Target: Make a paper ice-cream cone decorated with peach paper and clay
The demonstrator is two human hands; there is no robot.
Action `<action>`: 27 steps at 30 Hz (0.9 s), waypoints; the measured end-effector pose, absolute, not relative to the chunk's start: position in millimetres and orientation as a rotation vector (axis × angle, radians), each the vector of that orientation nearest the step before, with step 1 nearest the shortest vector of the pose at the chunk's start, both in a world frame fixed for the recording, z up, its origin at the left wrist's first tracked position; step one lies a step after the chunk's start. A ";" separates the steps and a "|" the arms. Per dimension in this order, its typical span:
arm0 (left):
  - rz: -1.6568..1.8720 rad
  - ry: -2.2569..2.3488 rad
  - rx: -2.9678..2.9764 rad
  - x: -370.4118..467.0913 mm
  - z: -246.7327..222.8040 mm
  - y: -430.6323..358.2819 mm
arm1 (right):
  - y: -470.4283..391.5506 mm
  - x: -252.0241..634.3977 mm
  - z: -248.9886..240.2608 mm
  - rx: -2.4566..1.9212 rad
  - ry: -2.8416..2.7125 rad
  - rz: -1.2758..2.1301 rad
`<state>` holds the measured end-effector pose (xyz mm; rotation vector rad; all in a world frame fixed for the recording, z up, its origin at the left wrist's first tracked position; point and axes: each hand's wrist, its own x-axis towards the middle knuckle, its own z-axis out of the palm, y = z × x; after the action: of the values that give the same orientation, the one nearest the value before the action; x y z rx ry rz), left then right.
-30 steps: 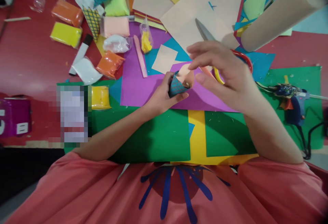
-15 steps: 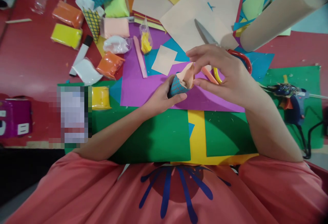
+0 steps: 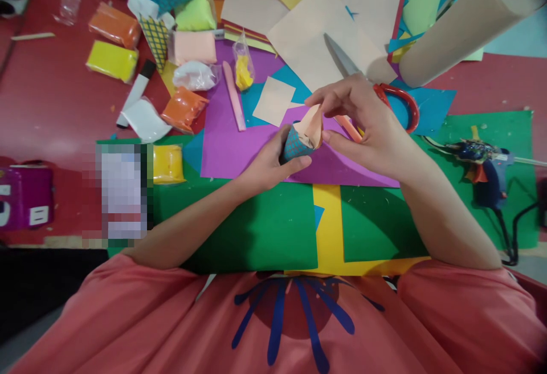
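Note:
My left hand (image 3: 271, 163) is wrapped around a small paper cone (image 3: 297, 143), blue with a grid pattern outside and peach inside. The cone's mouth tilts up toward the right, with a peach flap standing at its rim; its lower tip is hidden in my palm. At the right side of that rim is my right hand (image 3: 363, 120), its fingers curved and apart from the thumb, the tips at or touching the flap's edge. Behind this hand lie red-handled scissors (image 3: 401, 103), blades pointing up and left, partly covered by the hand.
Packets of coloured clay (image 3: 186, 109), a marker (image 3: 137, 92) and finished cones (image 3: 154, 35) lie at the left. A pink stick (image 3: 234, 94) rests on purple paper (image 3: 222, 154). A glue gun (image 3: 491, 174) with its cord is at the right, below a large cardboard tube (image 3: 461, 29).
My right hand has shifted slightly left, its fingers closer to the cone's rim, uncovering more of the scissors' red handle. My left hand and the cone have hardly moved.

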<state>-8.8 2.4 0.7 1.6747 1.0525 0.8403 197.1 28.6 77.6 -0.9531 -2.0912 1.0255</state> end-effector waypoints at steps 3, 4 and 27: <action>0.806 1.027 1.623 -9.8 -0.7 2.7 | 27.6 194.2 79.5 -0.954 -2.109 0.943; 0.798 1.023 1.611 -9.9 -0.7 2.8 | 27.4 193.4 80.4 -0.962 -2.133 0.903; 0.866 1.106 1.688 -6.2 -9.5 -0.7 | 24.5 190.7 82.1 -1.049 -2.263 0.800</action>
<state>-6.2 -0.7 -9.5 1.6877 1.1063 0.8657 190.7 24.5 82.1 -1.0495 -2.2627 0.8004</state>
